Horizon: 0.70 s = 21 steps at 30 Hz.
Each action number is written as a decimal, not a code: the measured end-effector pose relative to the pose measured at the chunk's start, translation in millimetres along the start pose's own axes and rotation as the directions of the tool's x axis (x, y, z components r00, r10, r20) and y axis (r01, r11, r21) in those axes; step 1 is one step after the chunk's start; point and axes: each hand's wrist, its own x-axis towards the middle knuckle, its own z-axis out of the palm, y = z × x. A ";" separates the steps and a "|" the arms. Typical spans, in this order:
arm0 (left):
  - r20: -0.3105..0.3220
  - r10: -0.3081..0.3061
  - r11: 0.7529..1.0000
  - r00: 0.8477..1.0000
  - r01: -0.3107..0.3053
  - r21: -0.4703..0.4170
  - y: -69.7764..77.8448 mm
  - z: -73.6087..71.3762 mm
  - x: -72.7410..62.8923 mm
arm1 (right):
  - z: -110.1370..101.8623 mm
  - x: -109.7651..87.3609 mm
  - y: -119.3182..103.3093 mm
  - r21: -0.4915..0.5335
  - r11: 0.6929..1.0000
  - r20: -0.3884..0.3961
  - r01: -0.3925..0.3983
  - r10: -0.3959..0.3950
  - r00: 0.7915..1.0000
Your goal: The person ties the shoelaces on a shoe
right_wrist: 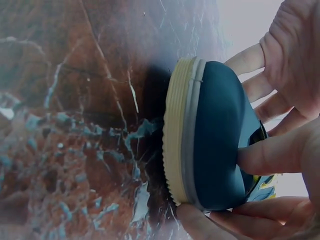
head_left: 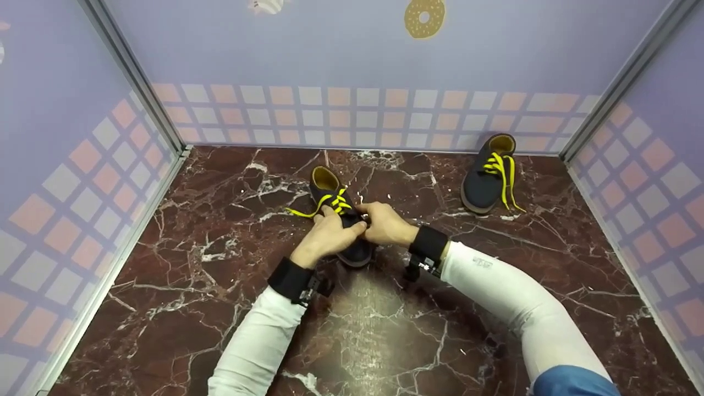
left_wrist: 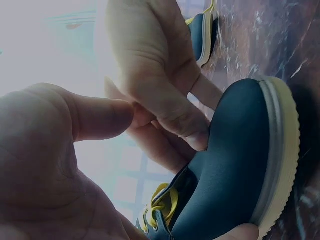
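A dark blue shoe (head_left: 356, 250) with yellow laces (head_left: 340, 203) sits on the marbled floor, its toe toward me. My left hand (head_left: 330, 234) holds it from the left, fingers along its side; in the left wrist view the left thumb (left_wrist: 102, 119) sticks out above the shoe. From the other side my right hand (head_left: 388, 223) grips the shoe, with the thumb (right_wrist: 267, 154) pressed on its upper and fingers beside the pale sole (right_wrist: 177, 130). One lace end trails to the left. The laced part is partly hidden by the hands.
The matching shoe (head_left: 484, 181) stands at the back right near the wall, its yellow laces hanging loose. Lilac panels with pink and white squares (head_left: 338, 115) enclose the floor (head_left: 231, 308) at the back and on both sides. Small white bits lie beyond the nearer shoe.
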 end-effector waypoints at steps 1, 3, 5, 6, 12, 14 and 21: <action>0.000 0.002 1.000 1.000 -0.002 -0.003 2.3 0.3 -3.4 | 4.8 3.1 10.9 0.000 1.000 -0.004 0.014 -0.014 1.000; 0.025 -0.013 0.999 1.000 0.015 -0.048 13.2 -4.7 -17.3 | 8.2 4.6 18.9 -0.004 1.000 0.001 -0.001 0.001 1.000; 0.022 -0.010 0.999 1.000 0.011 -0.044 17.7 -4.4 -22.7 | 15.9 10.3 33.3 -0.011 1.000 -0.015 0.009 -0.009 1.000; 0.022 -0.011 0.999 1.000 0.012 -0.039 19.9 -4.2 -25.1 | 18.8 11.9 40.2 -0.017 1.000 -0.026 0.013 -0.014 1.000; 0.011 -0.018 0.999 1.000 0.019 -0.038 25.1 -2.2 -31.0 | 6.4 -2.6 28.1 -0.020 0.999 -0.005 0.024 -0.024 1.000; 0.006 -0.012 0.999 1.000 0.013 -0.035 25.8 -1.8 -31.4 | 0.2 -12.1 17.1 -0.027 0.999 -0.017 0.039 -0.039 0.999; -0.127 -0.005 0.979 0.992 0.031 0.201 23.8 -24.2 -16.7 | -8.3 -50.4 -35.4 -0.043 0.998 -0.098 -0.048 0.044 0.994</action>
